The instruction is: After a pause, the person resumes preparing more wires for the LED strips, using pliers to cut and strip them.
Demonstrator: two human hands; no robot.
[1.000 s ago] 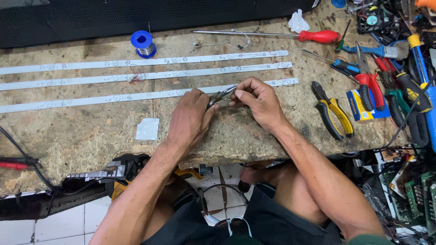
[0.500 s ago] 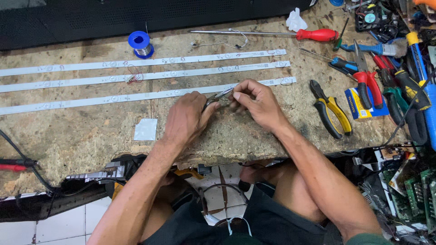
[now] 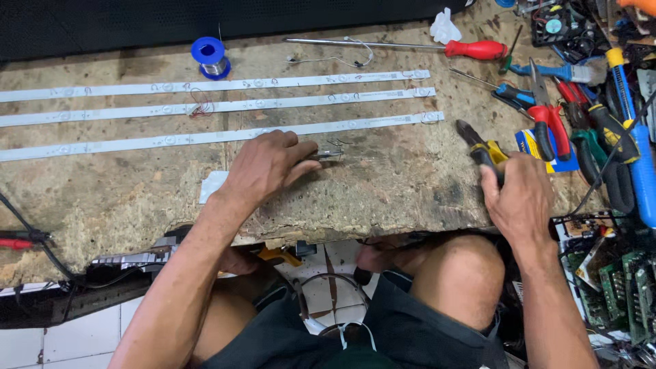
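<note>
Left hand (image 3: 263, 167) pins tweezers (image 3: 326, 155) on bench (image 3: 383, 184); right hand (image 3: 519, 198) closed around yellow-handled pliers (image 3: 482, 149), picking them up.

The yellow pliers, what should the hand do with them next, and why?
Probably lift the yellow pliers and carry them over to the small metal part: the right hand is closed around their handles, while the left hand pins that part to the worn bench.

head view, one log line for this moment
left hand: on small metal tool | right hand: gripping yellow-handled pliers | bench: three white strips
</note>
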